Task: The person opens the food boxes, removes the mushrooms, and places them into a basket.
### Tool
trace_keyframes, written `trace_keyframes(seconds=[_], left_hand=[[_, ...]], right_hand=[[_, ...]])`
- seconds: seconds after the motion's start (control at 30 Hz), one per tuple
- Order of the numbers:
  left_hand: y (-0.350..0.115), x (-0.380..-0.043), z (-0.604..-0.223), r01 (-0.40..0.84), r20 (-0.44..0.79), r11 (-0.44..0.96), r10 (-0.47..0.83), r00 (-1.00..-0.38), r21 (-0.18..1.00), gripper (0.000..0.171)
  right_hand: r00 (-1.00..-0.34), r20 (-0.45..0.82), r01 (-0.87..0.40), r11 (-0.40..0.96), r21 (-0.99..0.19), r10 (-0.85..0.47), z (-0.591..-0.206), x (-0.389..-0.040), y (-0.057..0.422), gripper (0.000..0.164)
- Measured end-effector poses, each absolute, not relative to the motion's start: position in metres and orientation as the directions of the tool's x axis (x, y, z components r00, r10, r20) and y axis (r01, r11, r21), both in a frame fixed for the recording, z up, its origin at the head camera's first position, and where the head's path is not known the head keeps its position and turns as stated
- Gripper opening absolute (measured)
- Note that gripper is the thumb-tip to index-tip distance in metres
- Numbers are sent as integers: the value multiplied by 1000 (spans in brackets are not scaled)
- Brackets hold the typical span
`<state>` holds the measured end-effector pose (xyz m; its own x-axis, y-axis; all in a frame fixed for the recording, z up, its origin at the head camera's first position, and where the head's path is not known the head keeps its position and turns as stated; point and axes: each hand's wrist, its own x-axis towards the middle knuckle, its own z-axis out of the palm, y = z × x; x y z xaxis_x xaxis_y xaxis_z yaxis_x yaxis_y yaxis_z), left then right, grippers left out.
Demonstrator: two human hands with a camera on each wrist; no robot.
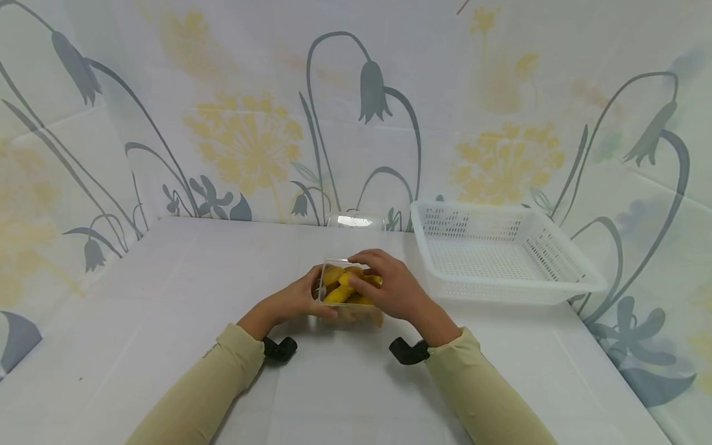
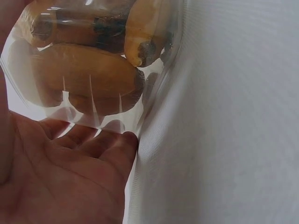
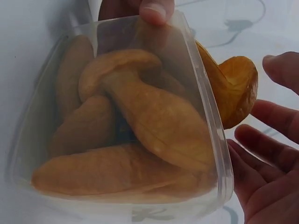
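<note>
A clear plastic container (image 1: 351, 307) holds several yellow, mushroom-shaped pieces (image 1: 337, 294); some show dark ends through the wall in the left wrist view. My left hand (image 1: 296, 298) grips the container's left side, thumb at the near edge. In the right wrist view a thumb (image 3: 156, 13) presses on the rim. Over the container's right side reaches my right hand (image 1: 396, 289), fingers spread and bent above the pieces. One yellow piece (image 3: 239, 86) sticks up past the rim, close to the right hand's fingertips, with the thumb apart from it.
A white perforated basket (image 1: 512, 289) stands at the right back of the white table (image 1: 167, 296). Behind the container is a clear plastic piece (image 1: 356, 221) near the back edge. A flower-printed cloth (image 1: 250, 93) hangs behind. Black wrist mounts (image 1: 410, 351) sit near both cuffs.
</note>
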<state>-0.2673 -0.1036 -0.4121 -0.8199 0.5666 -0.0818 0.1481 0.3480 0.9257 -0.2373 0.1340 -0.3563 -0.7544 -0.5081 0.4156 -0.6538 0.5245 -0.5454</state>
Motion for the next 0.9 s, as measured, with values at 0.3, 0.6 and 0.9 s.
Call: trace_keyframes(seconds=[0.3,0.6,0.9], left_hand=[[-104,-267,-411,149,-79,331,585,-807,932,103],[-103,-267,-412,156,-73,332,586,-807,930,103],[-104,-268,-413,158,-76,339,583,-809,927,103]], right_hand=[[-707,407,-707,549,-446,-579,-356,-234,132,36],[-677,379,-733,536,-418,-631,-354,-232,133,35],[-655,392,-753,522,-399,-646,-352,-232,134,34]])
